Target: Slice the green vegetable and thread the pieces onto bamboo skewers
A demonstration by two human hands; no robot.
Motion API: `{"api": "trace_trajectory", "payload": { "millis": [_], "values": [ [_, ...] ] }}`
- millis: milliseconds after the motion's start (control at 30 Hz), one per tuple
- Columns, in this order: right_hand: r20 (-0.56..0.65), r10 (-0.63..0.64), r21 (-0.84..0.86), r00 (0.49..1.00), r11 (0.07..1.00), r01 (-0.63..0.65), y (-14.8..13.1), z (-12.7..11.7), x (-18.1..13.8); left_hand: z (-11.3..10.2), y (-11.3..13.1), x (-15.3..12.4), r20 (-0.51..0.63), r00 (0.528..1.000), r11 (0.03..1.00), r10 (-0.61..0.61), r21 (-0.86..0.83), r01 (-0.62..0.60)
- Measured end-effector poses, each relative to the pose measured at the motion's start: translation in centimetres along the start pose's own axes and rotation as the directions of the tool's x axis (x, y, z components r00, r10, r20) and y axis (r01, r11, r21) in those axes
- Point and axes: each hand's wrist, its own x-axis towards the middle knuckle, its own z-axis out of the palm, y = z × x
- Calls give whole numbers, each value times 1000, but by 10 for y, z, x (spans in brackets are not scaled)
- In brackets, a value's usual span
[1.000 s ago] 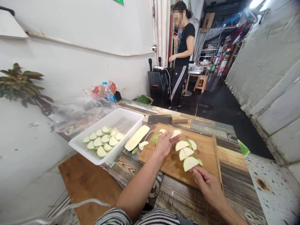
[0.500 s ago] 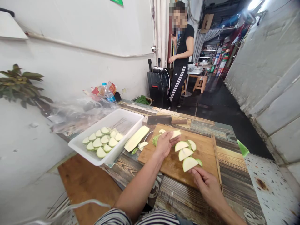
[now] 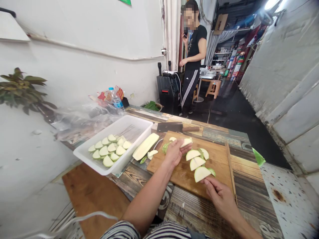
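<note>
A wooden cutting board (image 3: 219, 159) lies on the table with pale green squash slices (image 3: 196, 162) lined up across it. My left hand (image 3: 174, 153) is closed round one slice (image 3: 186, 142) at the far end of the row. My right hand (image 3: 219, 196) pinches the nearest slice (image 3: 201, 173) at the board's front edge. A small stack of thin slices (image 3: 165, 147) sits just left of my left hand.
A white tray (image 3: 86, 156) on the left holds several squash slices and skewers. A long squash half (image 3: 146, 146) leans on its rim. A cleaver (image 3: 174, 126) lies behind the board. Skewers (image 3: 230, 166) line the board's right edge. A person stands by a black speaker (image 3: 168, 93).
</note>
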Motion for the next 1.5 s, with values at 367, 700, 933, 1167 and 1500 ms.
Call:
{"api": "trace_trajectory", "payload": {
  "millis": [367,700,933,1167,1500],
  "values": [
    [-23,-21,-37,1000,999,20,-12,-1,0,0,0,0,1,1000,1000,7,0,-7],
    [-6,-4,-7,1000,1000,3,-6,-1,-1,1,1,0,-9,1000,1000,5,-4,-5],
    [-9,-10,6,1000,1000,10,-7,0,0,1,-1,0,16,1000,1000,16,10,-16],
    [-14,-4,14,1000,1000,4,-7,2,0,1,-2,-1,12,1000,999,24,39,-24],
    [-56,-36,-50,998,998,33,-14,6,1,5,-7,-4,5,1000,1000,17,23,-17]
  ]
}}
